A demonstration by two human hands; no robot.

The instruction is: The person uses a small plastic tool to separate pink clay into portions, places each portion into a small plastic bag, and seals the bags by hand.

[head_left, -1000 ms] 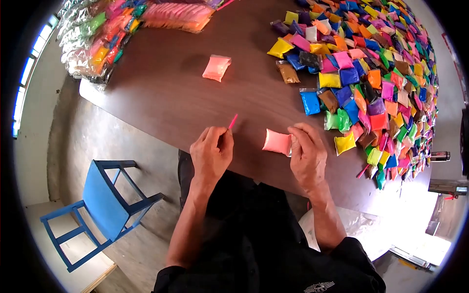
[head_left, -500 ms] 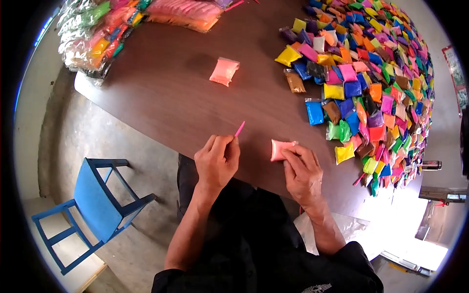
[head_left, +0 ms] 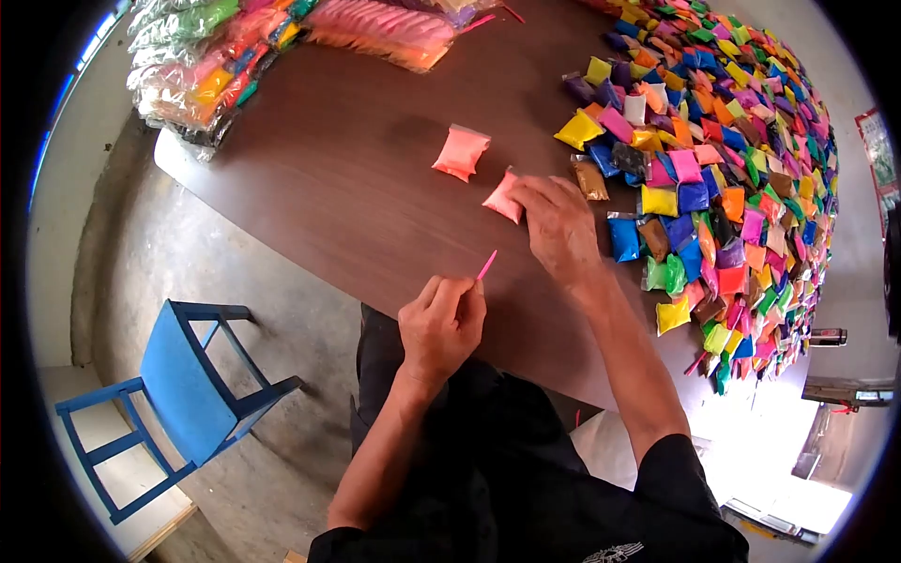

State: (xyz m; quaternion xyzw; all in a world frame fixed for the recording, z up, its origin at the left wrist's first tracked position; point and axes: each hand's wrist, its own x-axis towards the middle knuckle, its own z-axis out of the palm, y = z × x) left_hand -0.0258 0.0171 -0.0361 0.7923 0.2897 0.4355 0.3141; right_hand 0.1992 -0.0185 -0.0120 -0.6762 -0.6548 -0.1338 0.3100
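Observation:
Between the closed fingers of my left hand (head_left: 439, 324) sticks up a thin pink plastic stick (head_left: 487, 265), near the table's front edge. My right hand (head_left: 560, 225) reaches farther over the table, thumb and fingers pinching the side of a small clear packet (head_left: 505, 197) filled with light pink material. Just beyond it to the left, a second packet (head_left: 461, 153) of similar pink lies flat on the brown table (head_left: 310, 188).
A large heap of small colourful packets (head_left: 694, 196) covers the right side of the table. Bundled clear bags of packets (head_left: 192, 84) and a bag of pink packets (head_left: 385, 33) lie at the back left. A blue chair (head_left: 188, 380) stands on the floor at left.
My right hand has carried the pink packet forward and left, near the other pink packet. The left hand still grips the pink stick, and the whole view has shifted slightly.

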